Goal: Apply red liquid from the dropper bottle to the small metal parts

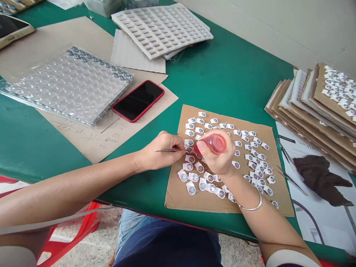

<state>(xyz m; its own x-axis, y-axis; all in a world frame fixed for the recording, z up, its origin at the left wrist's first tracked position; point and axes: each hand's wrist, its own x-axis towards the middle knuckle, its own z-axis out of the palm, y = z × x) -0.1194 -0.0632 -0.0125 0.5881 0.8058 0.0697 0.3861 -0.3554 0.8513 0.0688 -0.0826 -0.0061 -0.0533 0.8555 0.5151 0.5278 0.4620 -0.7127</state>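
Observation:
My left hand [164, 151] is closed around slim metal tweezers [167, 150], whose tip reaches the left part of a cardboard sheet [174, 196]. My right hand [218, 155] squeezes a small red squeeze bottle [214, 144], tilted with its narrow end down toward the left. Both hands meet over one small round part on a white tab [188, 149]. Many similar parts [191, 187] lie in loose rows across the cardboard, each with a thin wire or pin. Some parts are hidden beneath my right hand and forearm.
A clear plastic tray [69, 89] with several metal discs and a red-cased phone [139, 100] lie at left. White foam trays [164, 27] sit at the back. Stacked cardboard sheets [314, 100], a dark cloth [322, 178] and more tweezers [292, 181] are at right.

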